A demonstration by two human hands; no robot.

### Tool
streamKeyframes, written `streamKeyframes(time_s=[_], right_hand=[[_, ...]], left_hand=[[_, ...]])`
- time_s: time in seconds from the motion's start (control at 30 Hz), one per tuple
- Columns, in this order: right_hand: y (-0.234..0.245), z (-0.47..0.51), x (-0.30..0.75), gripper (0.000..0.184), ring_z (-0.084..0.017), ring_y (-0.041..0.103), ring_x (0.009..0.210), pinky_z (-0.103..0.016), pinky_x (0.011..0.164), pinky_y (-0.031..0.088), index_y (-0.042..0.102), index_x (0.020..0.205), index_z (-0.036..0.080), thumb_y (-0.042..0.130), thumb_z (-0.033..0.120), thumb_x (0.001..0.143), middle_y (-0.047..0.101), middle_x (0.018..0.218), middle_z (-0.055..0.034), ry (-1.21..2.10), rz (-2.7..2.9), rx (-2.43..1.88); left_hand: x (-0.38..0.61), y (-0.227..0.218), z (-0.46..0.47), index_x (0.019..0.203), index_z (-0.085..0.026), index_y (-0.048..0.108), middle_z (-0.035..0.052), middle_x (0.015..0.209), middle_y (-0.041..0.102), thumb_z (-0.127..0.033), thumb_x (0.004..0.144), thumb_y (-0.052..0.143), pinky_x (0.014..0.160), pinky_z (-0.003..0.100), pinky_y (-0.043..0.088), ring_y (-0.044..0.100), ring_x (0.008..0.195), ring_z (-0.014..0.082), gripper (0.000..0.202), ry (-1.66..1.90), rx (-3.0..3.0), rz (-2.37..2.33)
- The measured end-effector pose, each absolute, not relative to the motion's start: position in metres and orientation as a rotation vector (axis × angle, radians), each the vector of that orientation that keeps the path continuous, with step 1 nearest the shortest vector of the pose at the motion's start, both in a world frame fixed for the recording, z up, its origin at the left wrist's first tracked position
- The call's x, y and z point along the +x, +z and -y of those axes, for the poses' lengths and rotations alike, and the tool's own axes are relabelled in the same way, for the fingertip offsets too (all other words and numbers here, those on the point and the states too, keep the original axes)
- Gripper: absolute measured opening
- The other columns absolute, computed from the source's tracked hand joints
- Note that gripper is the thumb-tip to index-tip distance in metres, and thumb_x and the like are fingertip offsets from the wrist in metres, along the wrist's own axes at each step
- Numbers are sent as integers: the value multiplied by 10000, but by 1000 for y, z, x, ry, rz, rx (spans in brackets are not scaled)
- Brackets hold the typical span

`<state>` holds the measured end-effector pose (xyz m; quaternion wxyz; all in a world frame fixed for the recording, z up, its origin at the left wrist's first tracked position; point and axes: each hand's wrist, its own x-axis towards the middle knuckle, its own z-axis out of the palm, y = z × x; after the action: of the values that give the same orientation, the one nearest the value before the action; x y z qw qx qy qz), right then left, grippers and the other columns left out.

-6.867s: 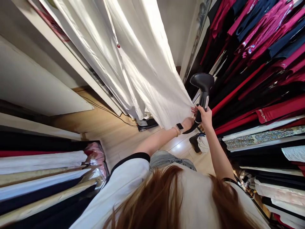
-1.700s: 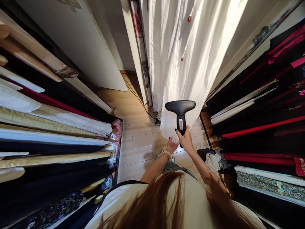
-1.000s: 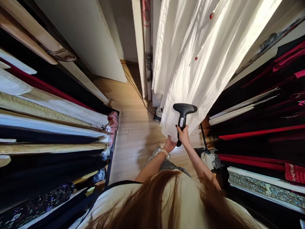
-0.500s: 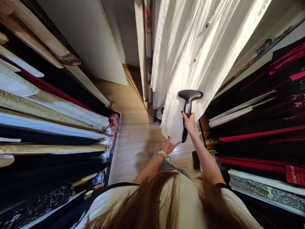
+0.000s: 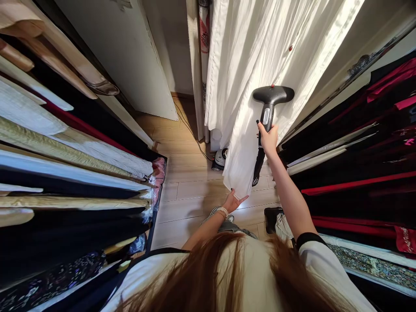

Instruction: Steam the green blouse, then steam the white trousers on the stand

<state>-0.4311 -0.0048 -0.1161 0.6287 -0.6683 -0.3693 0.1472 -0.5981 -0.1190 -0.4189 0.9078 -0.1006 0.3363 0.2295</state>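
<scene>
A narrow aisle with a pale wooden floor (image 5: 188, 190) runs away from the person between two rails of hanging clothes. The left rail (image 5: 65, 173) holds white, cream, gold and black pieces. The right rail (image 5: 357, 151) holds mostly black, red and magenta ones. At the far left stands a white panel (image 5: 130, 52), and a thin cable (image 5: 191, 130) trails across the boards to a small steamer base (image 5: 221, 157) on the floor.

A long white garment (image 5: 260, 56) with small red buttons (image 5: 290, 48) hangs at the far end in bright light. The right hand (image 5: 268, 138) is raised and clenched around the handle of a black handheld steamer (image 5: 272, 97). The steamer's wide head lies flat against the cloth, above the hand. A black hose (image 5: 258, 167) drops from the bottom of the handle, beside the garment's right edge.

The left hand (image 5: 234, 202), with a band (image 5: 222, 211) on its wrist, is lower and nearer. It grips the bottom hem of the garment and holds the fabric stretched down. The steamer is well above this hand and to its right, with a length of lit cloth between them.
</scene>
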Motion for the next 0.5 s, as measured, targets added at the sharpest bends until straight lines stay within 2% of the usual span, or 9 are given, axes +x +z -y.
streamKeyframes(time_s=[0.2, 0.5], right_hand=[[-129, 7, -439, 482, -94, 604, 596, -223, 557, 480, 402, 963, 254, 755, 538, 798, 581, 777, 75, 276, 780, -1542], [-189, 38, -451, 514, -111, 608, 608, -229, 563, 458, 368, 940, 264, 764, 541, 765, 589, 751, 85, 408, 616, -1634]], left_hand=[[-600, -417, 115, 1384, -170, 538, 195, 1409, 588, -413, 1058, 376, 933, 577, 616, 555, 1349, 344, 437, 465, -193, -702], [-597, -424, 108, 1454, -167, 499, 206, 1393, 606, -427, 1059, 373, 975, 608, 585, 587, 1315, 346, 490, 498, -176, -671]])
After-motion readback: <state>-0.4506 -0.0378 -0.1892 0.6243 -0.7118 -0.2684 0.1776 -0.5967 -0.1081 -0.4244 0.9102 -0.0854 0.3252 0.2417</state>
